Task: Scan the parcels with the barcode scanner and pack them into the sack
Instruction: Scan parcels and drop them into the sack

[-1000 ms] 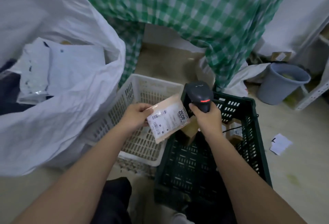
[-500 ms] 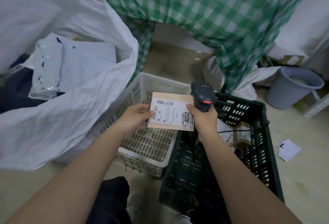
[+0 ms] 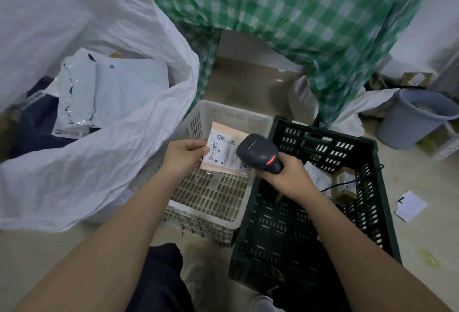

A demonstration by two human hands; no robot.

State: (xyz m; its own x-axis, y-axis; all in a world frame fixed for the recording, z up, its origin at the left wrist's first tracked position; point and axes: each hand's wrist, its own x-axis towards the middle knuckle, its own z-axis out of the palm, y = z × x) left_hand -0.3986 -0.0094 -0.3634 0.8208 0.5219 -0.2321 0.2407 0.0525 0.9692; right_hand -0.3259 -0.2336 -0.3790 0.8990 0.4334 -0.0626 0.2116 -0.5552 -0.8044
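- Right hand (image 3: pixel 288 177) curled tight round the handle of the scanner (image 3: pixel 258 154), red light glowing on the back of its head.
- Scanner head tipped leftward, over the right edge of the parcel (image 3: pixel 224 154), hiding part of the big printed number there.
- Left hand (image 3: pixel 182 155) pinched the parcel's left edge, thumb on top over the label, other fingers hidden underneath.
- Parcel held flat and face up between the two hands, label with barcodes showing, tan wrapping visible along the top and bottom edges.
- Held above the white crate (image 3: pixel 211 197), directly under the left hand and parcel.
- Green crate (image 3: pixel 367 212) under and beyond the right hand, touching the white crate's right side.
- Two more parcels (image 3: pixel 344 186) in the green crate just right of the right hand, a dark cord running across them.
- Sack (image 3: pixel 82 162) left of the left hand, mouth open wide, rim sagging close to that wrist.
- Mailers (image 3: pixel 119 93) lying inside the sack, well beyond and left of the left hand.
- Paper scrap (image 3: pixel 411 206) on the floor, far right of the right hand, outside the green crate.
- Grey bin (image 3: pixel 407 123) farther off to the right.
- Green checked cloth (image 3: pixel 310 13) hanging beyond both hands, farthest back.
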